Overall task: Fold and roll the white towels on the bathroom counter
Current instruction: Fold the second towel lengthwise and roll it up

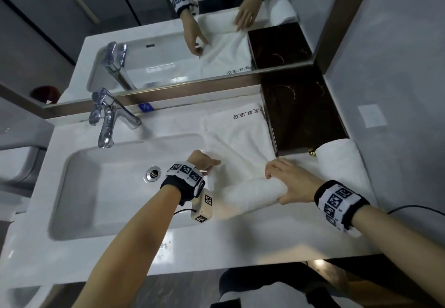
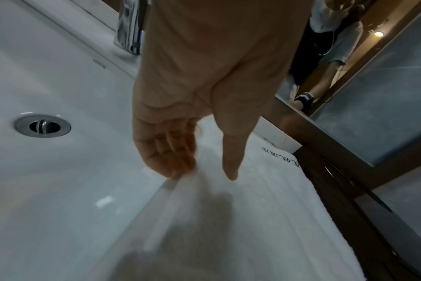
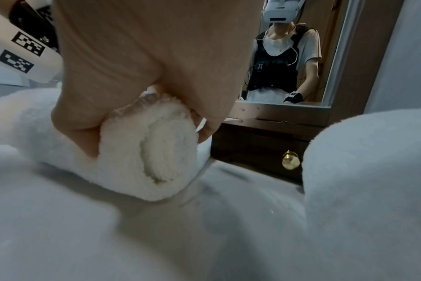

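A white towel (image 1: 238, 137) with black embroidered characters at its far end lies flat on the counter right of the sink. Its near end is wound into a roll (image 1: 250, 194). My right hand (image 1: 289, 182) grips the roll's right end; the right wrist view shows thumb and fingers of that hand (image 3: 148, 142) wrapped round the roll (image 3: 132, 180). My left hand (image 1: 204, 161) is at the towel's left edge by the basin rim. In the left wrist view the hand (image 2: 204, 171) has loosely curled fingers (image 2: 178, 167) touching the edge of the towel (image 2: 264, 218), thumb apart.
A second rolled white towel (image 1: 342, 161) lies at the counter's right end. A dark wooden box (image 1: 303, 115) with a brass knob (image 1: 312, 151) stands behind it. The sink basin (image 1: 108, 187) and chrome faucet (image 1: 108, 117) are on the left, with a mirror behind.
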The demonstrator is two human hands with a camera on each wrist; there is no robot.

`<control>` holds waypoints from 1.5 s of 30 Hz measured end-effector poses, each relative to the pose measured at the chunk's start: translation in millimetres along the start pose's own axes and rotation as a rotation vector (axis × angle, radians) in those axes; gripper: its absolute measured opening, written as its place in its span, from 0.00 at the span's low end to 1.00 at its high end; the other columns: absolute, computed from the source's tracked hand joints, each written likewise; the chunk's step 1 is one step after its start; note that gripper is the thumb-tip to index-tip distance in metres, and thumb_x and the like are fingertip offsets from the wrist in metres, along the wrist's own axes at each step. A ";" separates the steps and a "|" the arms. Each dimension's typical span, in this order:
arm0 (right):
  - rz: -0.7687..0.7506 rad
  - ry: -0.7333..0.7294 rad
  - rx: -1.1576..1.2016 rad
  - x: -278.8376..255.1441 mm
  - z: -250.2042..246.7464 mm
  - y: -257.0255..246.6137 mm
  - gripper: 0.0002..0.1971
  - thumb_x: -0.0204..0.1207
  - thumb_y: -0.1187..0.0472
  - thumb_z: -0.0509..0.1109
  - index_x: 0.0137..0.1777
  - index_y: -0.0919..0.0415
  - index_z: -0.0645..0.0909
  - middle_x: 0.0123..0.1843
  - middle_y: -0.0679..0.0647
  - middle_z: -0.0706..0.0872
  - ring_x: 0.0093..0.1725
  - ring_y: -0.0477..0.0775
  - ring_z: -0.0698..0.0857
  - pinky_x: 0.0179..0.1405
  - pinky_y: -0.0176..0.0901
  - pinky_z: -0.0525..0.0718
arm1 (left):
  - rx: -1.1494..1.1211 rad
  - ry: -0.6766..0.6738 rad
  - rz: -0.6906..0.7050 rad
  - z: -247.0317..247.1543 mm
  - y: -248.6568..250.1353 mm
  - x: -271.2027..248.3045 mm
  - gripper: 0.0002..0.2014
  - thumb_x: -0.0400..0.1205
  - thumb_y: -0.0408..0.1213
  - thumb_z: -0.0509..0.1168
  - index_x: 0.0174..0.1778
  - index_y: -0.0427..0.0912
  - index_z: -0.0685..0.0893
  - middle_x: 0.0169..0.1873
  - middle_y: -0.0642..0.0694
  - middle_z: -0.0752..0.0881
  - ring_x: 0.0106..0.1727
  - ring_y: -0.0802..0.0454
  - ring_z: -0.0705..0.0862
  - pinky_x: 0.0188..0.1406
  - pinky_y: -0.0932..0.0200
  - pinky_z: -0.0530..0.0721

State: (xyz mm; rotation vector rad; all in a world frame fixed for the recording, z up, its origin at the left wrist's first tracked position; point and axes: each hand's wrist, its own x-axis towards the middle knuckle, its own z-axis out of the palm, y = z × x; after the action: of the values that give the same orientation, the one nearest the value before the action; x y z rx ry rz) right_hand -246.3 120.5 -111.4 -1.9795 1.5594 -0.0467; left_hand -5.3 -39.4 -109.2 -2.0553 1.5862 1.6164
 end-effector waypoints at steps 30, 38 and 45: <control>-0.001 -0.184 -0.104 -8.5 16.8 -24.7 0.25 0.60 0.50 0.78 0.47 0.50 0.65 0.86 0.45 0.43 0.85 0.53 0.42 0.66 0.44 0.70 | 0.798 -0.163 0.602 39.0 -45.8 -51.1 0.30 0.85 0.32 0.58 0.83 0.46 0.57 0.85 0.46 0.51 0.85 0.47 0.49 0.84 0.49 0.51; 0.082 -0.248 -0.135 -6.6 9.4 -29.6 0.26 0.61 0.50 0.77 0.49 0.49 0.62 0.85 0.52 0.46 0.84 0.60 0.49 0.58 0.48 0.74 | 0.984 -0.150 0.482 37.8 -36.7 -61.8 0.37 0.80 0.28 0.64 0.83 0.51 0.57 0.84 0.49 0.52 0.84 0.45 0.57 0.79 0.50 0.65; 0.005 -0.183 -0.128 -10.9 13.6 -28.2 0.26 0.60 0.51 0.78 0.49 0.48 0.63 0.86 0.52 0.42 0.85 0.57 0.42 0.72 0.53 0.70 | 1.170 -0.042 0.549 65.2 2.8 -63.8 0.31 0.86 0.42 0.58 0.83 0.49 0.52 0.84 0.46 0.51 0.84 0.43 0.51 0.75 0.38 0.69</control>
State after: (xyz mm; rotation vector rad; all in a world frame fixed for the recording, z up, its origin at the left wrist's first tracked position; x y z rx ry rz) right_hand -219.8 139.6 -105.3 -2.0154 1.4806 0.2352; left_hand -44.7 40.2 -88.5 -0.9959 2.3453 0.4381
